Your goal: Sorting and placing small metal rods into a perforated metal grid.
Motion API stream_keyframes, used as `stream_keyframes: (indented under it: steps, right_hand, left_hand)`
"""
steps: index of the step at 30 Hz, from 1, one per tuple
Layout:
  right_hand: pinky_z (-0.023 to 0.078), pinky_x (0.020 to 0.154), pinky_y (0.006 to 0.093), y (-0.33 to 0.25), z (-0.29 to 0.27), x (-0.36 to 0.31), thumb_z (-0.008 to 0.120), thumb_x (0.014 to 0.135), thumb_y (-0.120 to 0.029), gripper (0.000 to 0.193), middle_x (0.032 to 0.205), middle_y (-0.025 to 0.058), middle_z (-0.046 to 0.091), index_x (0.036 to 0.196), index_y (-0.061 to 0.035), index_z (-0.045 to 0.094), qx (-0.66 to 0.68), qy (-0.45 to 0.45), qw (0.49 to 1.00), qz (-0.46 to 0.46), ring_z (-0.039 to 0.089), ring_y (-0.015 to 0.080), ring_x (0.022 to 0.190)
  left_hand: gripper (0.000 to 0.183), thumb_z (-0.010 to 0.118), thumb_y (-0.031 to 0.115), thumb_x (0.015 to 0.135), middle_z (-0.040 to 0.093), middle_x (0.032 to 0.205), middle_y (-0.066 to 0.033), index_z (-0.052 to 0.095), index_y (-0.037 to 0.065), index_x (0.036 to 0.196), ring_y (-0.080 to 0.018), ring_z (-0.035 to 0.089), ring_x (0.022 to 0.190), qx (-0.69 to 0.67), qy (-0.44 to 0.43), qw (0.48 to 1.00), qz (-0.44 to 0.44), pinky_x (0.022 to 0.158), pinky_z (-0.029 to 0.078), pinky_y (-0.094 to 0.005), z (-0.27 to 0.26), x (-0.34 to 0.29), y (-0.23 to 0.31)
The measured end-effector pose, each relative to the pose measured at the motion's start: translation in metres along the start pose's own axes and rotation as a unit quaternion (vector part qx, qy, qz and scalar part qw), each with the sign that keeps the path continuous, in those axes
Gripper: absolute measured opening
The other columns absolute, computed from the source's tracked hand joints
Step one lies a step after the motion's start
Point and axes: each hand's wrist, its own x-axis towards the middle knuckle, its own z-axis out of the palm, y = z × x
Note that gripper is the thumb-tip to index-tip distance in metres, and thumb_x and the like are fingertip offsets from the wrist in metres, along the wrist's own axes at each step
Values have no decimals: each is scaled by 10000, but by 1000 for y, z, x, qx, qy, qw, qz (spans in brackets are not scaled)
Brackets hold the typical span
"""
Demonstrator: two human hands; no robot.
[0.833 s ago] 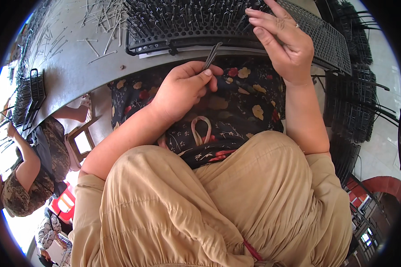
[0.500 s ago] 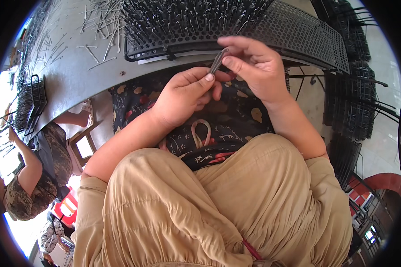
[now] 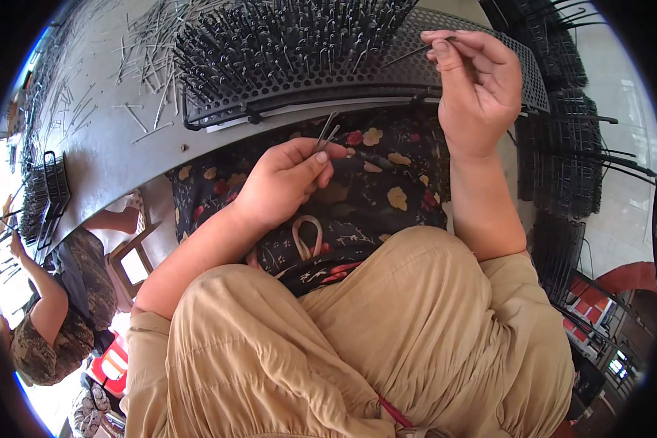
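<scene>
My left hand (image 3: 288, 175) is closed on a few thin metal pins (image 3: 328, 130), their ends sticking up between thumb and forefinger above my dark flowered apron (image 3: 394, 197). Raised at the upper right, my right hand (image 3: 482, 95) pinches one slim pin (image 3: 405, 56) between thumb and fingertips. This pin slants down to the left over a black perforated rack (image 3: 387, 79). Many upright dark pins with bent tops (image 3: 292, 44) crowd the rack's left and middle part. The right part shows bare holes, partly behind my right hand. Whether the pin's tip touches the rack, I cannot tell.
Loose pins (image 3: 153, 66) lie scattered over the grey table (image 3: 117, 164) left of the rack. A smaller black rack (image 3: 50, 182) stands at the table's left edge, near a co-worker's arm (image 3: 44, 281). Dark stacked racks with protruding rods (image 3: 562, 153) are at the right.
My hands have moved apart. The right has gone up and right, carrying a single pin to the rack; the left stays low with the other pins. The view has shifted slightly.
</scene>
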Motion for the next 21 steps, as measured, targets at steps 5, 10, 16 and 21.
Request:
stream_keyframes:
  steps: [5,10,16,21]
  right_hand:
    - [560,772,241,5,4,-3,612,882,107,210,955,165,690,1062,39,527,-20,-22,999,-24,680,164,862]
    - [544,780,231,2,9,-3,647,870,84,222,943,129,694,1067,42,554,-150,-68,986,-17,680,152,869]
    - [506,757,248,2,9,0,704,826,47,195,898,61,703,1000,-7,637,-172,-79,981,-53,644,138,869]
    - [480,793,280,7,10,4,726,772,53,161,893,38,702,911,-26,701,-249,-112,960,-68,607,178,908]
  left_hand:
    - [262,449,135,1014,514,765,43,574,-9,1194,-2,331,553,-3,-1,1000,-4,484,248,-149,1,0,-1]
    - [254,456,139,1007,516,755,56,607,8,1164,-10,378,587,7,-3,1000,-12,504,314,-167,1,-1,-1]
    - [247,467,139,1001,522,750,56,616,9,1149,-11,387,593,4,2,1000,-9,512,324,-167,-1,0,-3]
    - [233,470,130,1001,501,758,43,587,4,1159,-5,342,560,9,9,1000,9,484,254,-156,-2,-1,-2]
